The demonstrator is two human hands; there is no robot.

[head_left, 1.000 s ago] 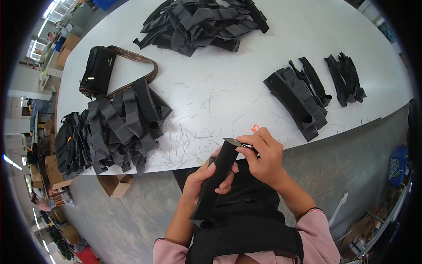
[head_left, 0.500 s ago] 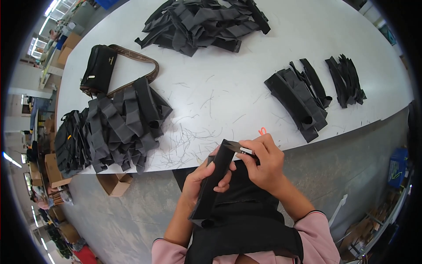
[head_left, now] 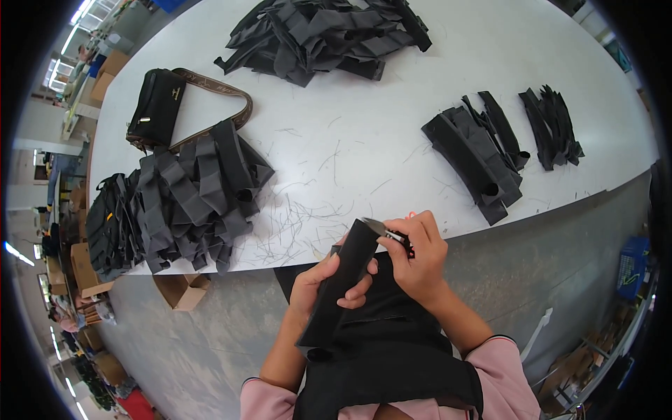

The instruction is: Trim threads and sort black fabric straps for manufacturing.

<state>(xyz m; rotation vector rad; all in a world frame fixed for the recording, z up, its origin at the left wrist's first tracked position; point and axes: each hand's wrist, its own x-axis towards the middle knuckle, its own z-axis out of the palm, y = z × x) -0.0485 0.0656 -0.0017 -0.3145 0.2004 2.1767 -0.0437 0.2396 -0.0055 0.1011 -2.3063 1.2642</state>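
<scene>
The person holds a long black fabric strip just below the near edge of the white worktop, above the lap. The left hand has its grip closed around the middle of the strip. The right hand has its grip closed on small metal snips, whose tip touches the strip's upper end. Piles of black strips lie on the worktop, beside a black bag with a brown strap.
</scene>
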